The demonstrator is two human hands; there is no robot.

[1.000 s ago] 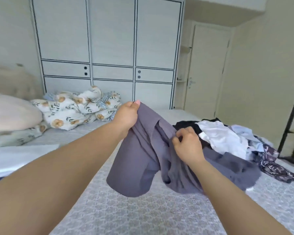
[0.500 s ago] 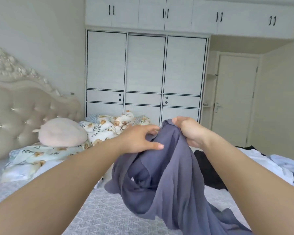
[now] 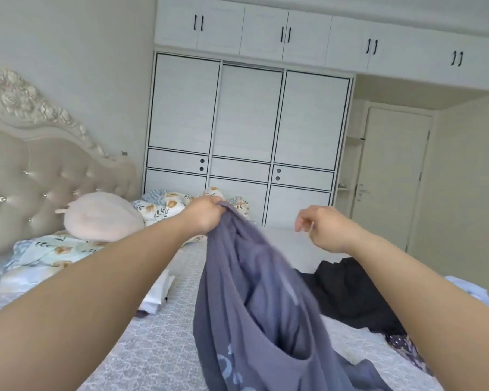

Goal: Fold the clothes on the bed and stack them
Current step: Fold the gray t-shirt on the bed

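My left hand [image 3: 205,214] grips the top of a grey-purple garment [image 3: 254,300] and holds it up over the bed [image 3: 158,342]. The cloth hangs down in loose folds, with a pale print near its lower end. My right hand [image 3: 323,227] hovers to the right of the garment with loosely curled fingers and nothing in them. A black garment [image 3: 350,294] lies on the bed at the right. A white piece [image 3: 466,289] and a dark patterned piece [image 3: 404,345] peek out by my right forearm. Folded white cloth [image 3: 158,294] lies at the left.
A tufted headboard [image 3: 40,176] stands at the left, with a pink pillow [image 3: 102,217] and a flowered quilt [image 3: 170,206] near it. White wardrobes [image 3: 249,122] fill the far wall. A closed door [image 3: 393,176] is at the right.
My right hand has let go of the garment and moved off to the right. My left hand now grips the top edge alone. The view has tilted upward.
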